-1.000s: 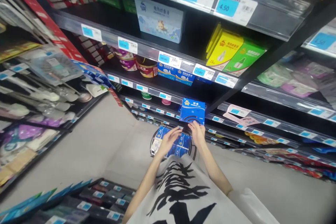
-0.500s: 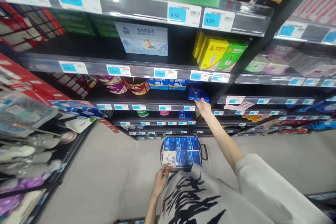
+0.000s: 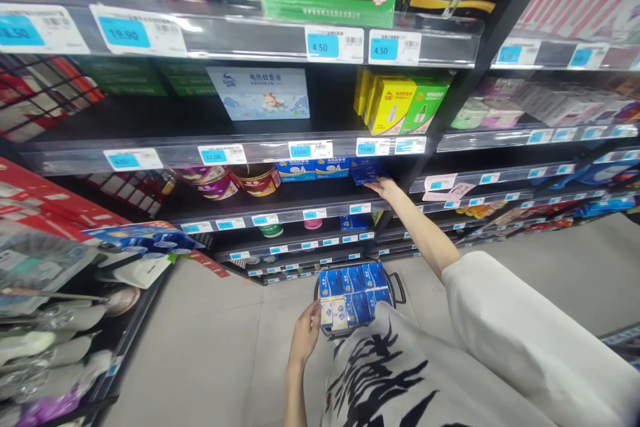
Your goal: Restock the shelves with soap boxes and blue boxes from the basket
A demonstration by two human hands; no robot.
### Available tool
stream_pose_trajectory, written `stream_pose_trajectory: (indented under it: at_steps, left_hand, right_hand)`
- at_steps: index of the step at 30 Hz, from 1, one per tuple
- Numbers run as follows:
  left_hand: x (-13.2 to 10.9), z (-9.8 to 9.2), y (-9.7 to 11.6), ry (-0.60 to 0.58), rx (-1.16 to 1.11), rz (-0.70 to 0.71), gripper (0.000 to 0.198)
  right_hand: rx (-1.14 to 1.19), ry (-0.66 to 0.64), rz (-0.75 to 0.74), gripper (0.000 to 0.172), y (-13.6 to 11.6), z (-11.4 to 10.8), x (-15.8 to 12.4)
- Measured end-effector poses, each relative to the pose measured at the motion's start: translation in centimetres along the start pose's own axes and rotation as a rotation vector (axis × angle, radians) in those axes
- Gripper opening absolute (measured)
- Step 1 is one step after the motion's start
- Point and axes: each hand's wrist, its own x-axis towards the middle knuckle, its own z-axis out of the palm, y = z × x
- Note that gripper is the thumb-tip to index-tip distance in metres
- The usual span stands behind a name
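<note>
My right hand (image 3: 384, 188) reaches to a middle shelf, its fingers closed on the front of a dark blue box (image 3: 363, 171) beneath the shelf above. Left of it stand blue-and-white boxes (image 3: 314, 168) and round purple and red tubs (image 3: 257, 180). Low in front of me, my left hand (image 3: 306, 332) is at the left edge of a black basket (image 3: 399, 287), fingers stretched up along its side and holding nothing visible. Rows of blue boxes (image 3: 356, 278) and a few cream boxes (image 3: 333, 313) fill the basket.
A shelf edge with price tags (image 3: 310, 149) runs just above my right hand. Higher up are yellow boxes (image 3: 393, 105), green boxes (image 3: 425, 107) and a pale blue box (image 3: 265, 93). Hanging packaged goods (image 3: 55, 320) project at left. Grey floor (image 3: 210, 347) lies below.
My right hand has pushed the dark blue box deeper into the shelf, beside the blue-and-white boxes. My left hand's fingers have shifted from the cream boxes to the basket's left edge. The view has tilted.
</note>
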Motion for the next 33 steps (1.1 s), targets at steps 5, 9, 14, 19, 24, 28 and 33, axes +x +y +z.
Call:
stream_pose_trajectory:
  at_steps: [5, 9, 14, 19, 24, 28, 33]
  left_hand:
    - [-1.8, 2.3, -2.6, -0.126, 0.124, -0.027, 0.058]
    - [-3.1, 3.1, -3.2, -0.22, 0.2, -0.045, 0.058]
    - [-2.9, 2.9, -1.5, -0.281, 0.283, -0.097, 0.054]
    - [-1.6, 2.3, 1.4, -0.313, 0.358, -0.109, 0.056]
    - [-1.2, 2.1, 3.5, -0.315, 0.401, -0.105, 0.06]
    - [-1.6, 2.8, 3.5, -0.35, 0.428, -0.13, 0.06]
    - [-2.4, 3.5, 3.0, -0.387, 0.457, -0.19, 0.059]
  right_hand:
    - [-0.002, 0.019, -0.006, 0.034, 0.3, 0.5, 0.8]
    - [-0.027, 0.005, -0.015, 0.034, 0.6, 0.0, 1.2]
    - [-0.073, -0.027, -0.024, 0.038, 0.8, -0.8, 1.5]
    - [-0.064, -0.075, 0.018, 0.032, 0.7, -0.6, 2.1]
    - [-0.04, -0.094, 0.053, 0.032, 0.6, -1.0, 2.2]
    - [-0.042, -0.057, 0.049, 0.036, 0.5, -1.1, 1.8]
    - [-0.058, -0.053, 0.045, 0.03, 0.3, -0.9, 1.5]
